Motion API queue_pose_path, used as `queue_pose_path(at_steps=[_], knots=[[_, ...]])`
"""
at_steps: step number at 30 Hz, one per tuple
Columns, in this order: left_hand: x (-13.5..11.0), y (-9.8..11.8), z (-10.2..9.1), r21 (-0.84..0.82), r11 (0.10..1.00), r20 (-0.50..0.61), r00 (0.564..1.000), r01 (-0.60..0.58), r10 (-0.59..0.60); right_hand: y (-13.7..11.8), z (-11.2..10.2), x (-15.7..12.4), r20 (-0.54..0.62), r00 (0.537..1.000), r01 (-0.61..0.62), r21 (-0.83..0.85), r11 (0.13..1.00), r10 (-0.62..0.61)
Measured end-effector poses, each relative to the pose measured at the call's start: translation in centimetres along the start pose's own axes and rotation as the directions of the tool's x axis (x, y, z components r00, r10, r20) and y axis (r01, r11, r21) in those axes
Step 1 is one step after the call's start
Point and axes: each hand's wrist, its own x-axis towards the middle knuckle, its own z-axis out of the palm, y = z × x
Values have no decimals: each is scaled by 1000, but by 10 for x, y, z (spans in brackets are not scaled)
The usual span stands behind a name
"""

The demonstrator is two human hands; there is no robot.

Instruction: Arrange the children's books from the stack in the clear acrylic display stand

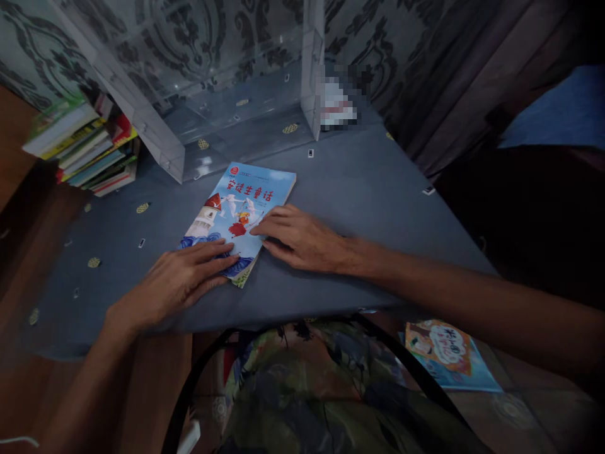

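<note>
A light-blue paperback storybook (222,217) with red Chinese lettering, white birds and a red-roofed tower lies tilted on the cloth-covered table. My left hand (182,277) rests across its lower left part, fingers stretched flat on the cover and thumb near the bottom edge. At the right edge, my right hand (302,239) has its bent fingers together on the cover, with the thumb close against the book's side. The lower right corner shows a green patterned page or back cover underneath.
Behind the book stands a clear plastic box or shelf (241,104). A stack of books (94,148) sits at the left on the grey tablecloth (359,189). A pixelated white item (335,104) lies at the back. Below the table's right side is another colourful book (449,356).
</note>
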Motion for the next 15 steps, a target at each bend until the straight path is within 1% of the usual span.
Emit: queue_pose_path(at_steps=[3,9,11,15], knots=[[-1,0,-1,-13,1000,23,1000,18,-18,-3,0,0,31,999,34,7,999,-34],[-3,1,3,-27,998,20,998,55,-55,-12,2,0,82,989,124,-2,992,-124],[-3,1,5,-16,999,3,999,45,-45,-19,2,1,108,981,165,-26,986,-161],[-4,3,7,17,1000,-46,999,22,-21,-33,3,1,222,950,247,-97,964,-221]])
